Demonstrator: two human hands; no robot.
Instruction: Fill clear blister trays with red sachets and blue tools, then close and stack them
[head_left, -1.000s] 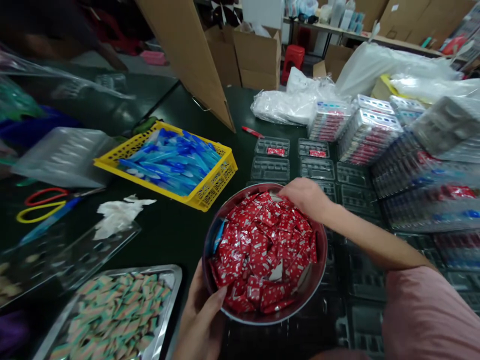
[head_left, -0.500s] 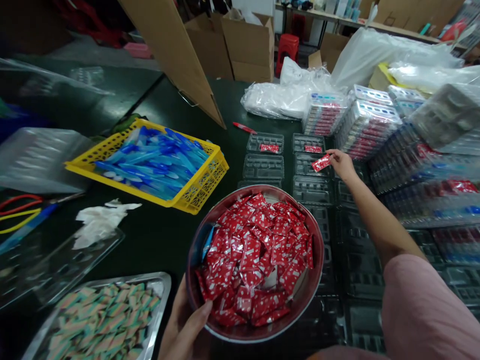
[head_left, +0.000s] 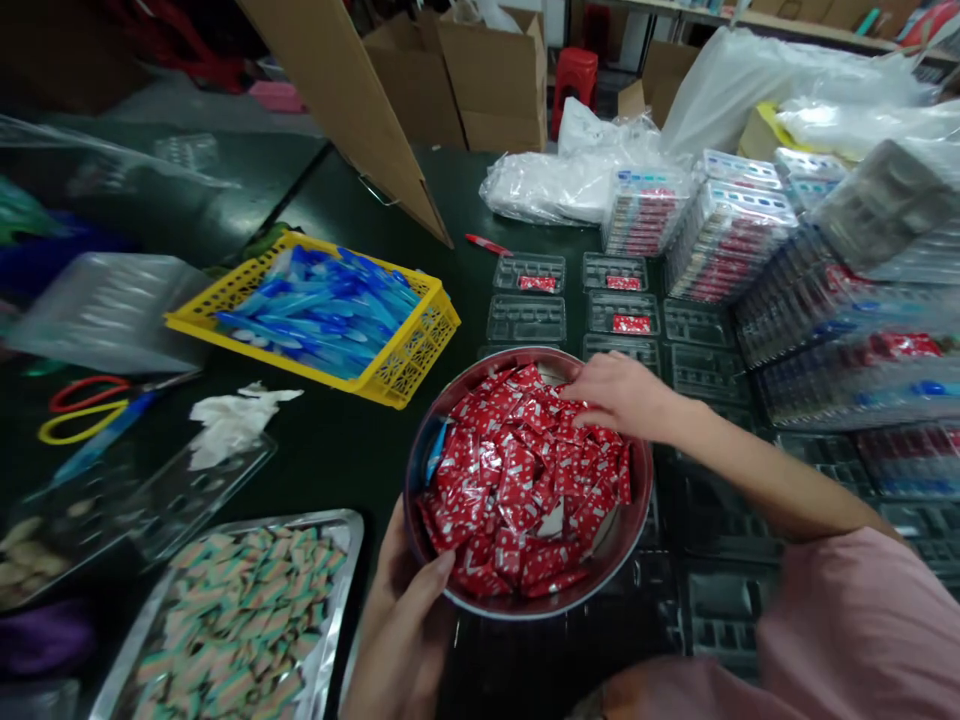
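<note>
A round metal bowl (head_left: 636,520) heaped with red sachets (head_left: 525,480) sits in front of me on the dark green table. My left hand (head_left: 409,625) grips the bowl's near left rim, thumb over the edge. My right hand (head_left: 619,392) reaches into the far side of the bowl, fingers curled down among the sachets. Beyond the bowl lie clear plastic trays (head_left: 525,320) in rows. Three of them hold one red sachet (head_left: 631,323) each.
A yellow basket (head_left: 420,355) of blue items stands at the left. A metal tray (head_left: 341,535) of striped pastel pieces lies at the near left. Scissors (head_left: 82,410), a white tissue (head_left: 236,415), stacked filled packs (head_left: 724,240) and cardboard boxes (head_left: 495,70) surround the area.
My right hand carried a red sachet out to a clear tray in the second row, left it there, and has come back into the bowl. My left hand stayed on the rim.
</note>
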